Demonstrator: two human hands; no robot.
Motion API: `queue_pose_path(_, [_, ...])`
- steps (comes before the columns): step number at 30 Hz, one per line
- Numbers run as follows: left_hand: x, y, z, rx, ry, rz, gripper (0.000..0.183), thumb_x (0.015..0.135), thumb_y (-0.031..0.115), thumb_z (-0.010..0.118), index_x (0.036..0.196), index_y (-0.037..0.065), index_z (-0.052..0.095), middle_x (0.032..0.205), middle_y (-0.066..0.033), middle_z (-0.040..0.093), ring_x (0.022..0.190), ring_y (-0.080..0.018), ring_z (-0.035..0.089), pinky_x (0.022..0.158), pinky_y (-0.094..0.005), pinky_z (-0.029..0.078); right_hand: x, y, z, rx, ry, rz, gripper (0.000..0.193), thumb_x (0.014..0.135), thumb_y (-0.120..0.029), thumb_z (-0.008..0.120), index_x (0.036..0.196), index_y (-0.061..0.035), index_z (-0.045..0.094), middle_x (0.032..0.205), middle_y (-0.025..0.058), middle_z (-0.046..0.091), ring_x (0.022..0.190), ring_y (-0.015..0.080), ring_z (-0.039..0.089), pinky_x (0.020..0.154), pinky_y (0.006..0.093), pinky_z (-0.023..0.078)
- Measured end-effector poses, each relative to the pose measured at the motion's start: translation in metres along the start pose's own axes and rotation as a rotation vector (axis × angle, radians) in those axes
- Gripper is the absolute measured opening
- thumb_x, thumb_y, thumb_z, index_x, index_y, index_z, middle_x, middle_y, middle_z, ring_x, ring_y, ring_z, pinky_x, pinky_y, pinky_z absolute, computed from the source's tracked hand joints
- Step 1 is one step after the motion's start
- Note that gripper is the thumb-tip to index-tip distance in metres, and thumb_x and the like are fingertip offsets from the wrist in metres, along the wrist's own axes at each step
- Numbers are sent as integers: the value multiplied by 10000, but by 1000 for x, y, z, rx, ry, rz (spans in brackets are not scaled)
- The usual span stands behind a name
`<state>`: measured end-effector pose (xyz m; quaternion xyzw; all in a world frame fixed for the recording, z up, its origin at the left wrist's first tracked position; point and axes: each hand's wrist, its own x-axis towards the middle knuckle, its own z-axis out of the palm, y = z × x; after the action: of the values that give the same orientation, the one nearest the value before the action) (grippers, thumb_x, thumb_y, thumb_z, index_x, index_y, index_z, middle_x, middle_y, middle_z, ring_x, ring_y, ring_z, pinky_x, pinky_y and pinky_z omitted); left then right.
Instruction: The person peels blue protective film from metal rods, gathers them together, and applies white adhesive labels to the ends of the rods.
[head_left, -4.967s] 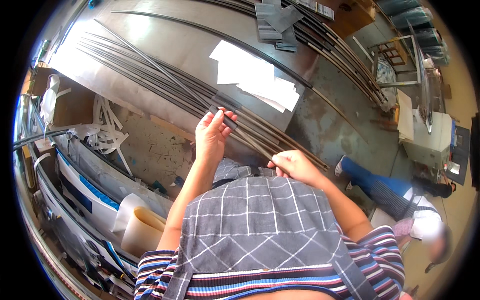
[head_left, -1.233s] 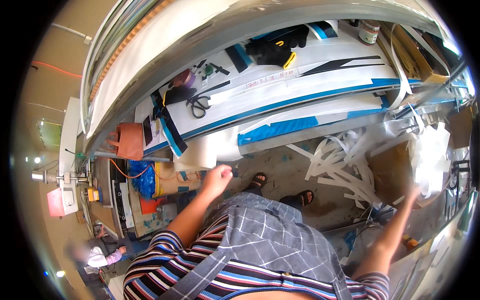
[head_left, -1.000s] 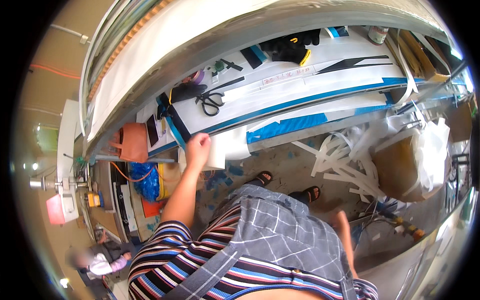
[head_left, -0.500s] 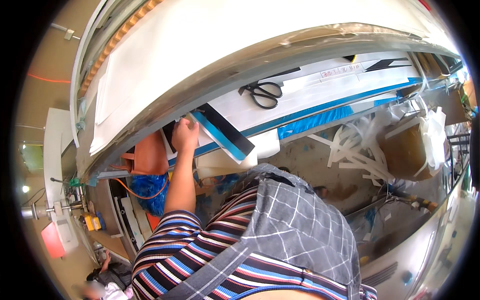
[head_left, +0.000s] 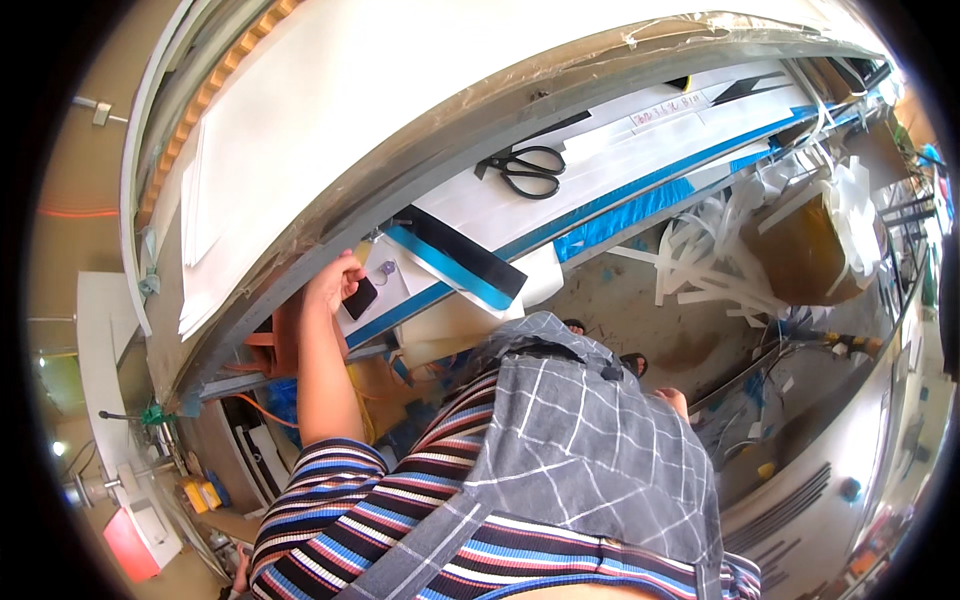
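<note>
Under the upper table's edge my left hand (head_left: 332, 284) reaches onto a lower white shelf (head_left: 440, 225), with its fingers curled. What they hold, if anything, is hidden. By the fingertips shows a small tan piece (head_left: 362, 252) with a metal end. A dark, rounded flat object like a phone (head_left: 360, 299) lies beside the hand, along with a small purple ring (head_left: 384, 269). Farther right rests a black and blue strip (head_left: 455, 263), tilted over the shelf's front edge. Only a sliver of my right hand (head_left: 676, 400) appears past the apron; its fingers are hidden.
Black-handled scissors (head_left: 527, 172) lie on the shelf. Above it, the large white tabletop (head_left: 400, 90) overhangs. A brown leather-like piece (head_left: 292, 330) hangs left of my arm. White scrap strips (head_left: 715, 250) spill beside a brown container (head_left: 815, 255) at right.
My left hand has drawn left from beside the black and blue strip, uncovering the purple ring and the phone-like object. A bit of my right hand has come into view.
</note>
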<state>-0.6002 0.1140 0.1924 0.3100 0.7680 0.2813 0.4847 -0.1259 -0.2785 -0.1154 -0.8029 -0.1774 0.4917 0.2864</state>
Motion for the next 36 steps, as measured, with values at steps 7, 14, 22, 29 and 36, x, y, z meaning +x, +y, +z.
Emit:
queue_pose_path(7, [-35, -48, 51, -818, -398, 92, 217, 815, -47, 587, 997, 63, 546, 821, -58, 620, 694, -162, 637, 588, -261, 559, -31, -13, 20, -163, 95, -97, 272, 764, -218, 620, 854, 31, 680, 736, 156, 678, 680, 232, 654, 652, 348, 504])
queue_pose_path(14, [-130, -67, 182, -77, -906, 743, 245, 797, -44, 654, 1002, 52, 560, 891, -90, 611, 777, -205, 619, 701, -295, 510, -100, -239, 30, 355, -121, -545, 496, 825, -218, 720, 1260, -47, 557, 1217, 125, 608, 1048, 217, 609, 895, 347, 495])
queue_pose_path(22, [-208, -79, 303, 177, -915, 1848, 178, 768, -37, 671, 877, 59, 567, 929, -104, 589, 877, -263, 598, 762, -346, 477, -165, -210, -4, 383, 616, -913, 235, 750, -117, 722, 984, -134, 724, 1107, 98, 642, 1034, 261, 580, 851, 331, 493])
queue_pose_path(29, [-281, -169, 309, 207, -1459, 1878, 388, 632, -49, 684, 995, 73, 622, 1037, -131, 590, 1049, -331, 556, 929, -435, 431, -211, -88, 20, 340, 975, -744, 243, 708, -88, 696, 949, -118, 706, 1032, 97, 657, 984, 271, 600, 825, 349, 496])
queue_pose_path(36, [-287, -248, 312, 345, -2011, 1487, 187, 768, -54, 678, 938, 17, 647, 885, -103, 647, 867, -242, 633, 819, -351, 492, -220, -4, 81, 362, 945, -390, 231, 770, -167, 650, 963, -39, 644, 962, 149, 656, 954, 325, 607, 817, 406, 489])
